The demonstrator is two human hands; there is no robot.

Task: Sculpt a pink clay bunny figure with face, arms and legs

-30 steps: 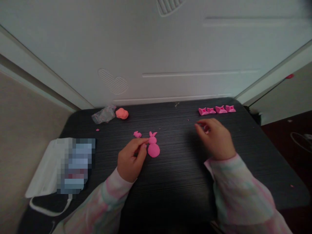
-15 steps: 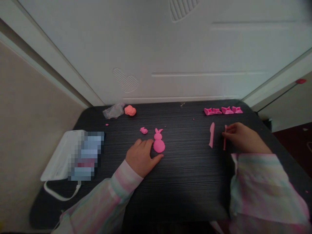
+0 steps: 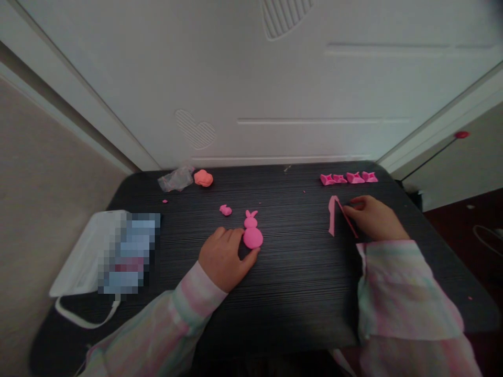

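A pink clay rabbit (image 3: 251,231) lies flat on the black table (image 3: 298,272). My left hand (image 3: 225,257) rests beside it, fingers spread, thumb and forefinger touching the round body. My right hand (image 3: 373,217) is at the right, fingers closed on a thin pink stick tool (image 3: 349,220). A flat pink plastic knife (image 3: 332,214) lies just left of that hand. A small pink clay scrap (image 3: 225,210) sits above and left of the rabbit.
Several pink clay moulds (image 3: 349,178) line the far right edge. An orange clay lump (image 3: 203,178) and a clear wrapper (image 3: 176,179) lie far left. A white pouch (image 3: 90,251) sits at the table's left. A white door stands behind.
My right hand moved right to the tools and closed on the thin stick, tilting it. My left hand went from pinching at the rabbit's head to lying flat beside its body.
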